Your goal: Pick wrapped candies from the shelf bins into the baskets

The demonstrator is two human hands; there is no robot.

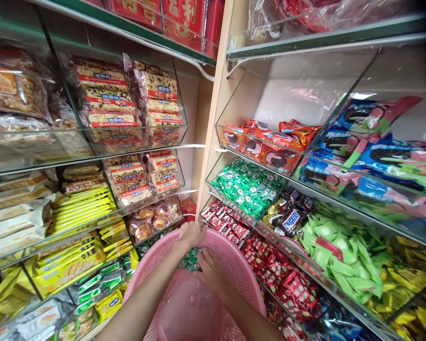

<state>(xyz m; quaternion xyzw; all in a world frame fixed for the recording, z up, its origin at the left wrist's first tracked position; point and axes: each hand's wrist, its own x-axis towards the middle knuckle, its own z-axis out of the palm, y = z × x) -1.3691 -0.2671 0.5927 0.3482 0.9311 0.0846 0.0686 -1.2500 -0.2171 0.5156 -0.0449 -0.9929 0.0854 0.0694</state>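
Observation:
A pink plastic basket with perforated walls stands in front of me, between the two shelf units. My left hand is closed over its far rim. Green-wrapped candies lie inside, against the far wall. Beside them my right hand reaches down into the basket, thumb and fingers apart and curved at the candies' right edge. Its palm is hidden. A small pink piece shows lower in the basket. Similar green-wrapped candies fill a shelf compartment to the right.
Glass-fronted shelves flank the basket on both sides. At left are packaged pastries and yellow packets. At right are red candies, Snickers bars, light-green packets and blue-pink cookie packs. A wooden post stands behind the basket.

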